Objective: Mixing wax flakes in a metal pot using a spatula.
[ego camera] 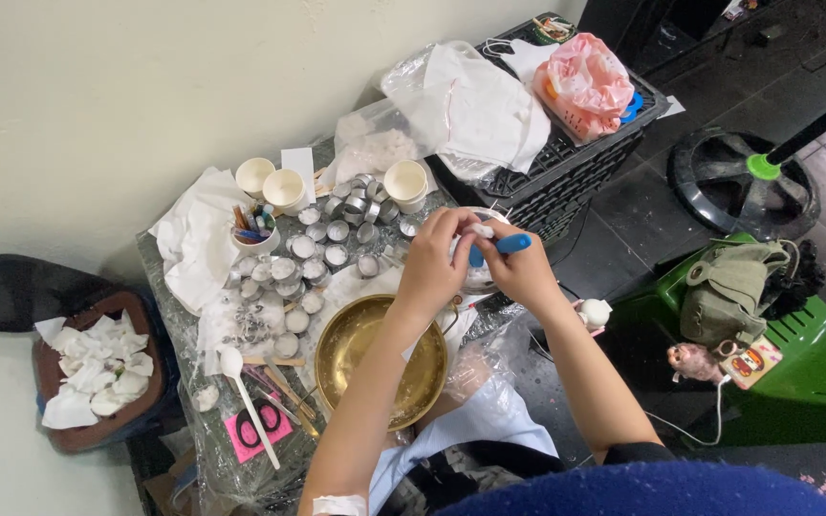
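Right hand (pixel 520 270) grip closed on blue plastic-handled tool (pixel 507 246); left hand (pixel 432 260) grip pinching small white round piece (pixel 481 230) above brass metal bowl (pixel 381 361).

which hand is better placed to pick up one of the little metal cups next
Left, probably. The left hand is nearer the small metal cups, while the right hand holds a blue-handled tool.

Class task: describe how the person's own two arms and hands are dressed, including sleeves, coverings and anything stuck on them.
Both hands, the left hand and right hand, are bare, with no gloves; rings cannot be made out. Both forearms are bare. A white patch sits near the left elbow. A dark sleeve edge shows at the right upper arm.
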